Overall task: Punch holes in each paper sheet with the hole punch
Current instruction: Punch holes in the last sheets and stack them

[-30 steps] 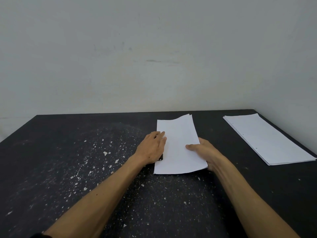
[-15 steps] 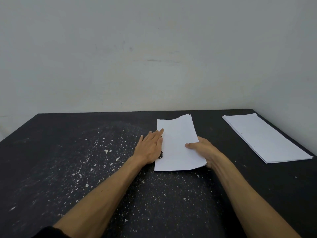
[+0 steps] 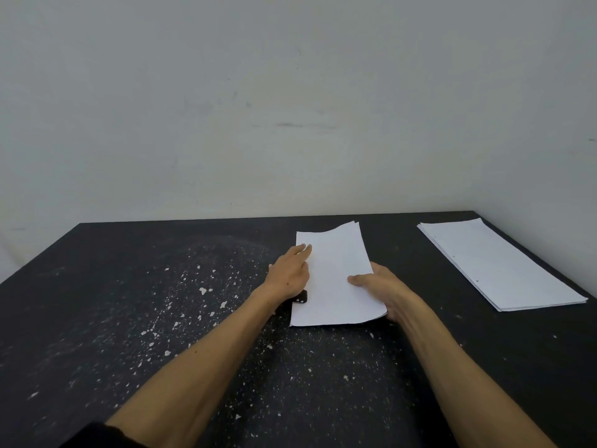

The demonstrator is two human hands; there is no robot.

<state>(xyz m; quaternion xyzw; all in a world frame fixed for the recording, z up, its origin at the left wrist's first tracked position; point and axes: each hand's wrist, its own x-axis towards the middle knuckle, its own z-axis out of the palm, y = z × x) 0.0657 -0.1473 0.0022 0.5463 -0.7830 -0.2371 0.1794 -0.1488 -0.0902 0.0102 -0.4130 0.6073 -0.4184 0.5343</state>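
A white paper sheet (image 3: 336,279) lies on the black table (image 3: 129,318), its left edge pushed into a black hole punch (image 3: 298,298). The punch is mostly hidden under my left hand (image 3: 289,274), which lies flat on top of it with straight fingers reaching onto the sheet's left edge. My right hand (image 3: 379,287) holds the sheet's right edge, thumb on top and fingers underneath, lifting that side slightly.
A stack of white sheets with punched holes (image 3: 497,263) lies at the far right by the wall. Several white paper bits (image 3: 203,291) are scattered over the table's left and middle. The wall runs behind and to the right.
My left hand's fingers have straightened and slid forward along the sheet's left edge. The sheet and my right hand have barely moved.
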